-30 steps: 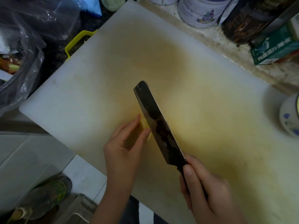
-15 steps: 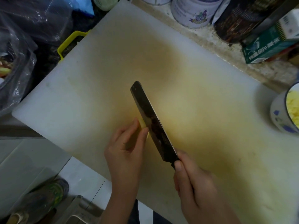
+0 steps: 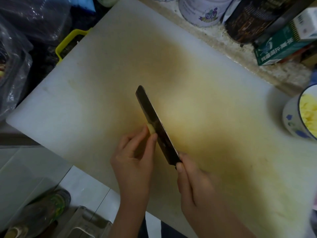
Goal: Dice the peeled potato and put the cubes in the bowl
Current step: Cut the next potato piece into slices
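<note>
**Last potato piece under the knife**

Compared with half a second ago, a pale yellow end of potato (image 3: 151,129) is now showing past the fingertips of the left hand (image 3: 135,158), where the fingers were covering it before, and the bowl (image 3: 299,117) is sitting further into view at the 3 o'clock edge. The left hand is pinching the potato piece between thumb and forefinger, holding it down on the cutting board (image 3: 103,83) just below the board's middle. The right hand (image 3: 193,188) is clenching the handle of the knife (image 3: 157,125), forefinger lying along the top where the dark blade begins. The blade is running from the hand toward 11 o'clock, its flat side touching the potato and the left fingertips — whether the edge is already in the flesh cannot be told from above.

The bowl, white with blue flowers, is resting on the board at 3 o'clock, well apart from both hands, and yellow potato cubes (image 3: 308,110) are lying inside it. At 12 o'clock a white tin (image 3: 204,11) and a dark jar (image 3: 248,21) are standing on the counter beyond the board; a green box (image 3: 281,47) is lying at 2 o'clock. Plastic bags (image 3: 20,48) are bunching up at 10 o'clock — beside them a yellow handle (image 3: 68,42) is poking out from under the board's edge.
</note>
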`<state>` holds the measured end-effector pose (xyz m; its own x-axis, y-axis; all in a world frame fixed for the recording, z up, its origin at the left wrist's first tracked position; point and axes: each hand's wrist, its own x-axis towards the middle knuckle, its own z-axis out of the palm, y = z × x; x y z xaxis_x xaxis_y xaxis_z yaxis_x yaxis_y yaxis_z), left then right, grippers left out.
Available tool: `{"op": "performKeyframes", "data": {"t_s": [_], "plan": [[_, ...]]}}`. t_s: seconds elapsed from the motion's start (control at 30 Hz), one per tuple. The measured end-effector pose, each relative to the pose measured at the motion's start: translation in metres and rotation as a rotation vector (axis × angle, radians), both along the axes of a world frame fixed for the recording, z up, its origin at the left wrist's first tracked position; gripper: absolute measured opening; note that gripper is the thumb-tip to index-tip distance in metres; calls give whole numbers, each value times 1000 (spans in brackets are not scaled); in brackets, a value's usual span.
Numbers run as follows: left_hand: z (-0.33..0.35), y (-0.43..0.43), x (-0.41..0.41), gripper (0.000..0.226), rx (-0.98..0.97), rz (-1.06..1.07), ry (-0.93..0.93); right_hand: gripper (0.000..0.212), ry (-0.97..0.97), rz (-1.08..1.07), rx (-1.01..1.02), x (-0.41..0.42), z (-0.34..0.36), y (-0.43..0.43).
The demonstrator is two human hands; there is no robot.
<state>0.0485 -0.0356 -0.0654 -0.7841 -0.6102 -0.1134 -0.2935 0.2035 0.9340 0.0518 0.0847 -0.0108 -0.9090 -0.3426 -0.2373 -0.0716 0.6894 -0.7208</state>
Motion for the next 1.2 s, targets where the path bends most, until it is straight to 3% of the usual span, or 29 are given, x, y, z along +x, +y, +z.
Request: {"op": "performKeyframes", "data": {"t_s": [0.13,0.3,0.5,0.87,1.2], "plan": [[3,2,-1,29,22,6,1,34,5,10,95,1,-16,-3],[0,-2,2,40,70,2,-14,39,-55,-59,-62,-25,-31,-10],[-1,-1,5,40,136,44,-32,30,-122,-84,-263,-18,6,6],[-1,1,5,39,188,66,-27,31,-111,-101,-272,2,2,8],[4,3,1,37,110,56,-9,39,-70,-102,-119,9,3,9]]}}
